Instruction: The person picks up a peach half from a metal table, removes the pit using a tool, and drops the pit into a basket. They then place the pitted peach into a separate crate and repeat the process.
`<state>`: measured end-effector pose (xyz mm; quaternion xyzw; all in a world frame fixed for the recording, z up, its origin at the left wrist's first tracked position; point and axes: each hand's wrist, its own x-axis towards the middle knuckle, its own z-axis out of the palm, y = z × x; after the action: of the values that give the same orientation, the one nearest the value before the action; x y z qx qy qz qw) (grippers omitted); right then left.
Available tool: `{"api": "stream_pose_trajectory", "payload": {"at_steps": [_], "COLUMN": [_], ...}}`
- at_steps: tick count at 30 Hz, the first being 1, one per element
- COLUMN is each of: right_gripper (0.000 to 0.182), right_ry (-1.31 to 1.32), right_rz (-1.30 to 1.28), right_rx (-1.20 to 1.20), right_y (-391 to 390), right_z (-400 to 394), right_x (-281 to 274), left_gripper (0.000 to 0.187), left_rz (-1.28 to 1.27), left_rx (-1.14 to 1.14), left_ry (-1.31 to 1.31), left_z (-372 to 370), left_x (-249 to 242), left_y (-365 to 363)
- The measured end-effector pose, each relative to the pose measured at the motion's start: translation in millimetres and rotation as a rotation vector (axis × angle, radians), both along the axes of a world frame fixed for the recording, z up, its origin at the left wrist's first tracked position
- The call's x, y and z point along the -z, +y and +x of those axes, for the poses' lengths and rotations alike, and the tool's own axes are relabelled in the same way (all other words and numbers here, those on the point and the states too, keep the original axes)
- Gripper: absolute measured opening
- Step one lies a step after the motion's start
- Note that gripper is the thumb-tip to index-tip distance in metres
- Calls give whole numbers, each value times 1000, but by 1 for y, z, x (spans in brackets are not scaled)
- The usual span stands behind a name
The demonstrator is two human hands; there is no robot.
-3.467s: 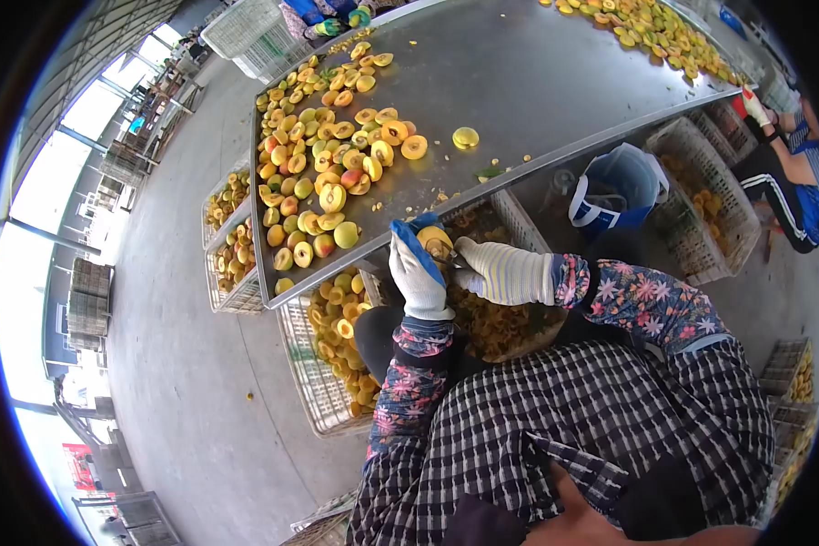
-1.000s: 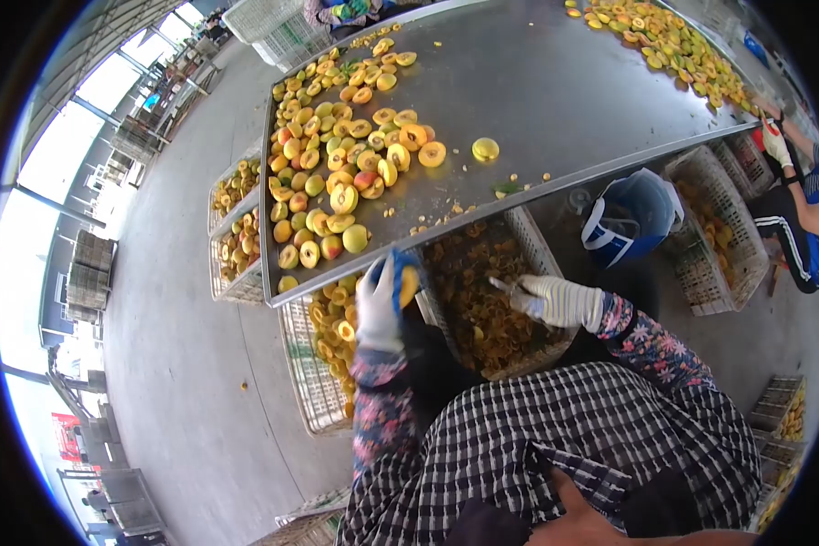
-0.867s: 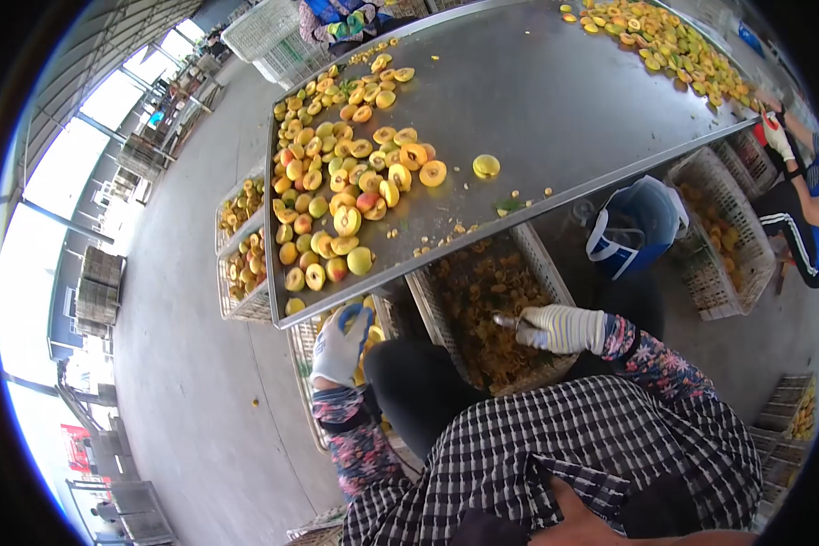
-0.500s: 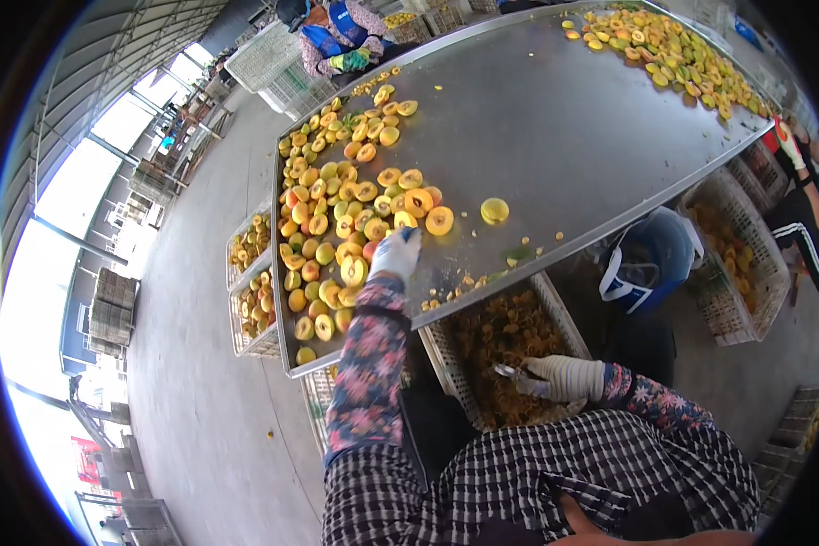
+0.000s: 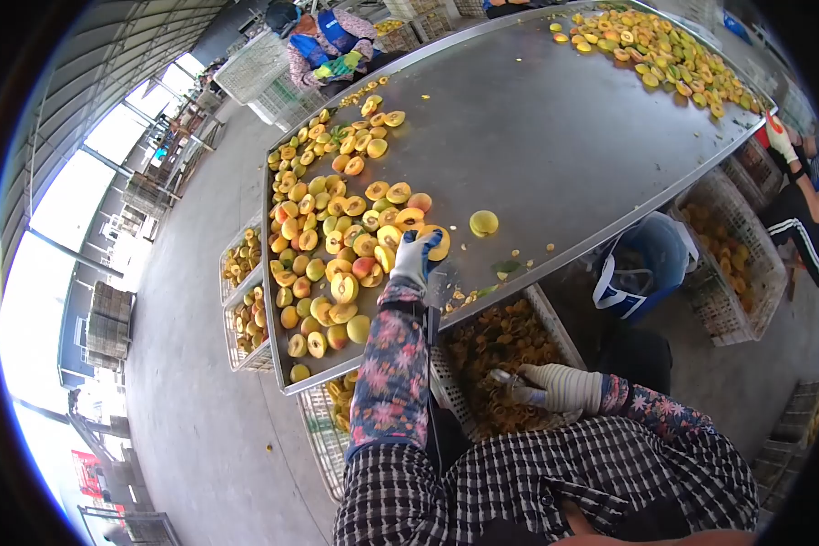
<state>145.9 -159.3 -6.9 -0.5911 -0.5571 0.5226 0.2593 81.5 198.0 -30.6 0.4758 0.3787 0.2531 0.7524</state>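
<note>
My left hand, in a white glove with blue fingertips, closes its fingers on the edge of a halved yellow peach at the near side of the metal table. Many peach halves lie to its left, cut faces mostly showing. A single greenish-yellow peach rests to its right. In a cream knitted glove, my right hand is wrapped round a shiny metal hand tool, whose exact kind I cannot make out. It is held over a crate of brownish-orange fruit scraps below the table edge.
Another heap of peach halves covers the far right corner. A blue bucket and a crate of scraps stand at right. Fruit crates line the left side. A co-worker sits at the far side; another person's arm shows at right.
My left hand has moved right and closed on the peach half. My right hand keeps the metal tool over the crate. The view has shifted slightly.
</note>
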Motion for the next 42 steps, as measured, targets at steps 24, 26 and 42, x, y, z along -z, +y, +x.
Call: {"api": "stream_pose_trajectory", "payload": {"at_steps": [24,26,42], "right_gripper": [28,29,20], "right_ry": [-731,-719,-190], "right_rz": [665,632,472], "right_rx": [149,122,51], "right_y": [44,42,37], "right_z": [-70,-69,-59], "right_x": [-83,-86,-73], "left_gripper": [48,48,54], "left_rz": [-6,24,521], "left_rx": [-262,-299,-391], "left_ry": [-661,-642,-386], "left_z": [-122,-119,-114], "left_x": [-83,-83,-75], "left_y": [-217,-221,-232]}}
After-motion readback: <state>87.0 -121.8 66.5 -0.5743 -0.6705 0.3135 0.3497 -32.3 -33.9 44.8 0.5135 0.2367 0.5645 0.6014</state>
